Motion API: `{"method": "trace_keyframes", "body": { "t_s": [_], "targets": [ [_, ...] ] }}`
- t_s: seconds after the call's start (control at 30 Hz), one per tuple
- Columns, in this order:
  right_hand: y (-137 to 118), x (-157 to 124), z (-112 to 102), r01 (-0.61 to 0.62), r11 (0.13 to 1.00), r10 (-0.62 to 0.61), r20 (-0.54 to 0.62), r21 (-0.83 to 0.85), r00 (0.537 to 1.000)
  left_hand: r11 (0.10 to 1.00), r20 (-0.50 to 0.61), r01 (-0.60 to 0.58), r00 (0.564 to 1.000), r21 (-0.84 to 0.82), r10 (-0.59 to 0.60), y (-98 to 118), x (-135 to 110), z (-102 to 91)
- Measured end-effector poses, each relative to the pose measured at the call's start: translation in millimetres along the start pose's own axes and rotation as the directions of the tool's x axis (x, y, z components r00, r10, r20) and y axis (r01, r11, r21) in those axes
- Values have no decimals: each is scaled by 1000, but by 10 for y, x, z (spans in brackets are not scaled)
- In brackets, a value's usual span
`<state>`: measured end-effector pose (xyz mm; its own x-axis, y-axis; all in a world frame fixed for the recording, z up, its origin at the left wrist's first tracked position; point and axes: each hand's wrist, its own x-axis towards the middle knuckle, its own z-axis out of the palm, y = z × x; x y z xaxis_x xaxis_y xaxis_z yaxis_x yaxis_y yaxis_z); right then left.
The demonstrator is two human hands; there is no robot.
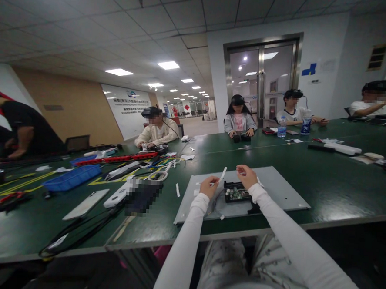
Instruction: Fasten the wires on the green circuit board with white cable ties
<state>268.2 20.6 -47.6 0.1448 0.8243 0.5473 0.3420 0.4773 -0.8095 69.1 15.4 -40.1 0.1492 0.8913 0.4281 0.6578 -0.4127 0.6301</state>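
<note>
My left hand (pixel 209 187) pinches a thin white strip (pixel 223 174), which sticks up from the fingertips. My right hand (pixel 247 177) is raised just right of the strip, its fingers bent together; whatever they may hold is too small to make out. Below and between both hands lies a black frame with a green circuit board (pixel 237 193) in it. That frame rests on a flat grey panel (pixel 283 191) on the green table. Small white scraps and a thin cable lie on the panel near my left hand, and my right wrist covers part of the frame's right side.
Left of the panel are another white strip (pixel 177 190), a white phone (pixel 86 204), a blue tray (pixel 73 177) and tangled cables. A water bottle (pixel 282 127) stands across the table (pixel 338 171). Several people sit around it; another person leans in at far left.
</note>
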Motion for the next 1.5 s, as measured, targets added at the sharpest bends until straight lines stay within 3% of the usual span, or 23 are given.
{"method": "trace_keyframes", "body": {
  "t_s": [0.17,0.3,0.73,0.97,1.5],
  "targets": [
    [-24,102,36,-48,998,43,98,52,994,999,39,-7,999,-38,9,21,-11,-20],
    [-45,171,112,-22,1000,22,187,-3,982,998,37,-32,999,-58,34,-7,-16,-22],
    [246,128,128,-107,992,98,115,73,988,958,44,21,999,-285,-9,-66,-46,45],
    [324,108,113,-111,989,102,87,101,991,968,52,36,998,-247,-23,-69,-57,37],
    [260,69,32,-59,993,76,169,-100,983,964,51,96,995,-248,-86,-73,-53,68]
  ]
}}
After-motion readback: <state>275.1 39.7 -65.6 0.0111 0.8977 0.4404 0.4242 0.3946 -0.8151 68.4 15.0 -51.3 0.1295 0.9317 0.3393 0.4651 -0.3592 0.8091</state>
